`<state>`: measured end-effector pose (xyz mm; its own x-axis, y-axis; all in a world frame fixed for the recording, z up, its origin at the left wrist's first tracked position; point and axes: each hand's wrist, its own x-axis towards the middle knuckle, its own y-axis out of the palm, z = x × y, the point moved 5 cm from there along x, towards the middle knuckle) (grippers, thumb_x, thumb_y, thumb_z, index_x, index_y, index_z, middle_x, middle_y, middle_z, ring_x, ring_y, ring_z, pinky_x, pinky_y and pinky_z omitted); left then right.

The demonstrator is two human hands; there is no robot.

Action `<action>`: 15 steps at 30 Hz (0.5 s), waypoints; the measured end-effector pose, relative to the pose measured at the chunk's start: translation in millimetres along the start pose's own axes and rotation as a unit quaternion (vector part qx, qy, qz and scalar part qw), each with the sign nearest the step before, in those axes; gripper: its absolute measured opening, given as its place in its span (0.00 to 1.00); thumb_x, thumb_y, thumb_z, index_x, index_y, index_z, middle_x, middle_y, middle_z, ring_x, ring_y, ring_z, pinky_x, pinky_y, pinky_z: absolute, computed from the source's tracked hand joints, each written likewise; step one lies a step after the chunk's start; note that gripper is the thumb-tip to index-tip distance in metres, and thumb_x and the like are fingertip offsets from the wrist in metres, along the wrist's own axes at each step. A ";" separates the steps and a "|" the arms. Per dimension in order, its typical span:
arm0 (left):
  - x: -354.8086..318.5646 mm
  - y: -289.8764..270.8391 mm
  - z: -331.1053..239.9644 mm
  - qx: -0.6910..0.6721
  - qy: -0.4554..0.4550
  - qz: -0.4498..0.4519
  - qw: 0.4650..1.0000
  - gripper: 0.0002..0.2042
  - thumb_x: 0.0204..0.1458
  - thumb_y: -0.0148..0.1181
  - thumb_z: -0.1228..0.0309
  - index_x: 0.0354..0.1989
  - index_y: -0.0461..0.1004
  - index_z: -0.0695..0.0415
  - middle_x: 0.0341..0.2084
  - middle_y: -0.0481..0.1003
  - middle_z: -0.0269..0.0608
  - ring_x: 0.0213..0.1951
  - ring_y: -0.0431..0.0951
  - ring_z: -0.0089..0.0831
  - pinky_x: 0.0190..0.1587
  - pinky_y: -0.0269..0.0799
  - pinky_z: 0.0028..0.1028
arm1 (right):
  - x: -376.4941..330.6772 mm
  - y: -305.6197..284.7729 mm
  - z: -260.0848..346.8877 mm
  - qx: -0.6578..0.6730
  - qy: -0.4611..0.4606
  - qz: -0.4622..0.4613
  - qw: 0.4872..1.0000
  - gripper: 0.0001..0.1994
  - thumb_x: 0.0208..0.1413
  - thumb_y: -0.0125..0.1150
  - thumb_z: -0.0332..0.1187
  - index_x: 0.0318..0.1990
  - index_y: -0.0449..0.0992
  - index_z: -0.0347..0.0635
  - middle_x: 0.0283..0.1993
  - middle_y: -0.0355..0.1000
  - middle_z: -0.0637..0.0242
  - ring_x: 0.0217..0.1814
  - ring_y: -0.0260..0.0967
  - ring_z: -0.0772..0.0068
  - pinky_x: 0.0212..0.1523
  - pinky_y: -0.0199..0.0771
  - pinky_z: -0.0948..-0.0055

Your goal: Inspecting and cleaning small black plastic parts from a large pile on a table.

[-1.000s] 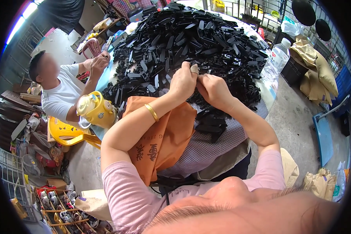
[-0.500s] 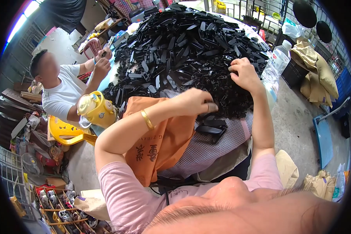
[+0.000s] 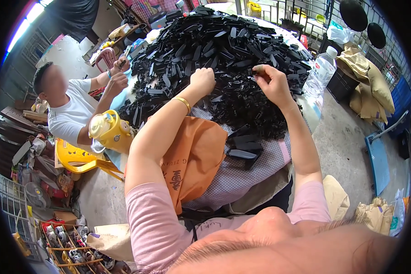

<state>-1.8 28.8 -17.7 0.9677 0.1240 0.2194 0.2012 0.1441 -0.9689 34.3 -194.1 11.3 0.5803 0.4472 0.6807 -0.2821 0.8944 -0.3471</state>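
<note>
A big heap of black plastic parts [image 3: 205, 48] covers the table in front of me, long flat pieces above and smaller ones nearer. My left hand [image 3: 202, 81] is closed at the middle of the heap, its fingertips turned away and whatever they hold hidden. Over the right side, my right hand [image 3: 273, 84] has thumb and forefinger drawn together, with a small black plastic part [image 3: 255, 71] at the tips. On the dotted cloth [image 3: 214, 176] across my lap rest several finished-looking long black pieces [image 3: 244, 148]. An orange bag [image 3: 201, 155] lies beside them, under my left forearm.
A yellow jug [image 3: 109, 130] stands at the table's left edge, a clear plastic bottle [image 3: 319, 75] at its right. Across to the left a person in a white shirt [image 3: 73, 109] handles a small part. A yellow chair [image 3: 77, 157], brown sacks [image 3: 367, 86] and a blue trolley [image 3: 376, 162] surround the table.
My left hand has moved from above the lap pieces up and left onto the heap. My right hand has shifted slightly left, its fingers pinching. Another long piece shows on the lap cloth.
</note>
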 end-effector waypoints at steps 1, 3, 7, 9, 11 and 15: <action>0.7 -0.2 -0.8 0.000 0.001 0.002 1.000 0.11 0.45 0.57 0.66 0.29 0.75 0.63 0.33 0.76 0.50 0.39 0.75 0.46 0.43 0.72 0.35 | -1.4 5.3 1.2 0.018 -0.006 0.012 1.000 0.08 0.51 0.58 0.26 0.38 0.73 0.34 0.30 0.73 0.70 0.29 0.66 0.86 0.32 0.68 0.83; 3.2 1.5 1.1 0.005 -0.020 0.063 0.998 0.11 0.44 0.57 0.67 0.32 0.73 0.63 0.32 0.76 0.50 0.38 0.75 0.46 0.43 0.72 0.35 | -4.3 12.2 3.1 0.025 0.020 0.040 0.999 0.08 0.50 0.58 0.26 0.38 0.73 0.34 0.29 0.72 0.71 0.28 0.66 0.86 0.31 0.68 0.84; -9.7 -20.1 -5.3 -0.028 -0.017 -0.008 0.999 0.13 0.45 0.58 0.67 0.35 0.72 0.64 0.33 0.75 0.51 0.36 0.76 0.45 0.42 0.72 0.35 | -8.2 25.9 -3.4 0.124 0.119 0.096 0.981 0.08 0.51 0.58 0.28 0.36 0.72 0.33 0.27 0.71 0.71 0.26 0.66 0.86 0.30 0.68 0.84; -17.9 -42.4 -6.5 -0.373 -0.076 -0.046 0.924 0.14 0.51 0.55 0.66 0.41 0.70 0.65 0.31 0.75 0.45 0.35 0.75 0.34 0.39 0.72 0.27 | -10.4 29.7 0.1 0.155 0.155 0.106 0.970 0.07 0.51 0.57 0.28 0.35 0.72 0.33 0.26 0.70 0.72 0.25 0.67 0.85 0.29 0.69 0.84; -30.0 -51.0 -24.6 -0.551 -0.066 0.000 0.832 0.14 0.54 0.52 0.67 0.44 0.69 0.64 0.33 0.74 0.42 0.36 0.74 0.29 0.39 0.72 0.26 | -12.5 30.1 0.8 0.169 0.153 0.099 0.969 0.07 0.51 0.57 0.28 0.34 0.72 0.33 0.25 0.71 0.70 0.25 0.67 0.84 0.28 0.69 0.83; -53.8 -52.5 -42.3 -0.733 -0.077 0.077 0.672 0.14 0.59 0.46 0.68 0.51 0.65 0.61 0.39 0.72 0.35 0.38 0.73 0.23 0.41 0.72 0.25 | -14.5 34.5 15.0 0.171 0.143 0.114 0.968 0.07 0.48 0.58 0.27 0.33 0.73 0.32 0.23 0.71 0.66 0.23 0.68 0.81 0.26 0.69 0.80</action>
<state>-58.0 -26.9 16.5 0.9897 0.1434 0.0041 0.1434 -0.9892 -0.0291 4.7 -169.5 -0.9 0.6471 0.6565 0.3876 -0.6363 0.7451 -0.1998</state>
